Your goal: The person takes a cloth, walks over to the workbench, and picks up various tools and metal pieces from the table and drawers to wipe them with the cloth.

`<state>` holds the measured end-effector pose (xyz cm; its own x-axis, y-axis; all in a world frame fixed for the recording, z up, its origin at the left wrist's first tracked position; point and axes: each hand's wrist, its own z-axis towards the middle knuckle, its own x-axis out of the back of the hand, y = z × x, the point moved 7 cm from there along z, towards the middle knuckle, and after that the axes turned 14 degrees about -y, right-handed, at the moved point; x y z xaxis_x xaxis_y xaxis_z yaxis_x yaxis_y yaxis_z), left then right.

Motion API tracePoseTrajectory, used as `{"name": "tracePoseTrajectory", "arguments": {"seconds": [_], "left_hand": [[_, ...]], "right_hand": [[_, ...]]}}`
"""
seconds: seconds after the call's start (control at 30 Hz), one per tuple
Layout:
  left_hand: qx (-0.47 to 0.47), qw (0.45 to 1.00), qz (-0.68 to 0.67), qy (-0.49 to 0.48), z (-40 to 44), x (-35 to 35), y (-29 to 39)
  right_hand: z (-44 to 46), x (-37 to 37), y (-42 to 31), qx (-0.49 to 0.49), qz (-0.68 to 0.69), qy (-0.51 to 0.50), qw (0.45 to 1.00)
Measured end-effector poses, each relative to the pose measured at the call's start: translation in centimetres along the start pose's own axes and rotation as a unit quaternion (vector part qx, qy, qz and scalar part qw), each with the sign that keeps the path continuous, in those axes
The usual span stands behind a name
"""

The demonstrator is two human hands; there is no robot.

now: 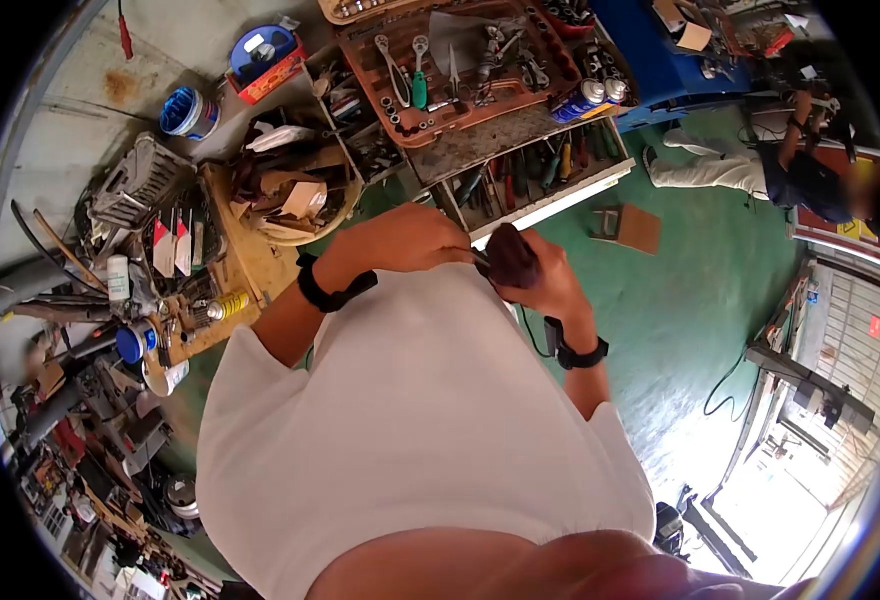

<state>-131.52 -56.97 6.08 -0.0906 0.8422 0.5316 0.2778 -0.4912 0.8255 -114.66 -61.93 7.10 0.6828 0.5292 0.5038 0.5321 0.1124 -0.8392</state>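
Holding a dark red thing [513,257], the right hand [552,277] has its fingers wrapped around it. This thing is at 2 o'clock from the middle of the view, just past the edge of the white shirt [420,390]. The left hand [400,238] is close by at 9 o'clock from it. Its fingers are bent, but I cannot tell if they grip anything. Each wrist has a black band [332,290].

Now count the clock from the dark red thing. Between 12 and 1 is an open drawer [560,205] full of tools. Between 11 and 12 is a brown tool case [360,65]. Between 8 and 9, a yellow can [228,305] stands on the wooden tabletop [270,265]. Between 2 and 3, some cardboard [640,230] is on the green floor [650,300]. Farther out that way is another person [805,185] in a dark top.
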Motion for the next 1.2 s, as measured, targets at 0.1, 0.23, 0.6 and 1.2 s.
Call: {"name": "tracePoseTrajectory", "arguments": {"seconds": [0.1, 0.23, 0.6, 1.2], "left_hand": [[-0.023, 0.999, -0.004, -0.028, -0.9, 0.1, 0.5], [0.038, 0.999, 0.007, 0.007, -1.8, 2.7, -2.8], [0.014, 0.997, 0.072, 0.005, 3.0, 2.9, 2.2], [0.062, 0.958, -0.212, 0.182, -0.9, 4.5, 0.2]], "right_hand": [[-2.6, 0.2, -1.0, -0.022, 0.0, -0.003, 1.0], [-7.4, 3.1, 0.3, -0.101, 0.011, 0.071, 0.992], [-6.6, 5.9, -9.1, 0.001, -0.232, 0.253, 0.939], [-9.9, 4.2, 0.2, -0.147, 0.03, 0.236, 0.96]]}}
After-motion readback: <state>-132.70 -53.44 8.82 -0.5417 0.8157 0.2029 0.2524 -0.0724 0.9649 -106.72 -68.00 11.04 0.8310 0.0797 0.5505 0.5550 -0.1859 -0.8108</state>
